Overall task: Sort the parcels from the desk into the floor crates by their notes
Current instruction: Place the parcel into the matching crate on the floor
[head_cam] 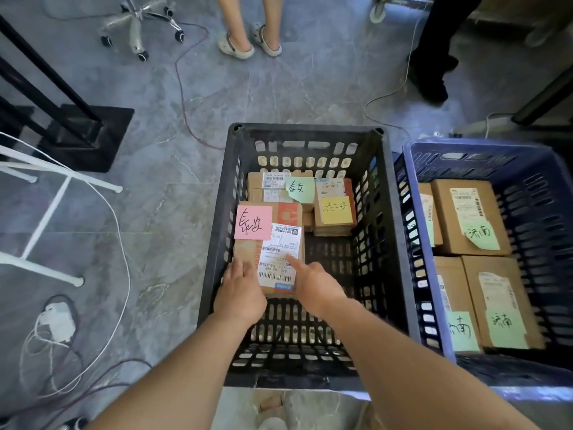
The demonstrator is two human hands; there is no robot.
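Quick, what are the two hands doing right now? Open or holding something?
Left hand: open, fingers resting flat on the pink-note parcel.
Right hand: forefinger straight on that parcel's label; grip cannot be told.

Blue crate [459, 148], right side beyond frame edge; shipping label [280, 259] print illegible.

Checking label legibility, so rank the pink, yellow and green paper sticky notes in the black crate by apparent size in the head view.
1. Pink square paper note, largest, though nearest the camera.
2-3. Yellow square paper note and green square paper note look alike; not ranked.
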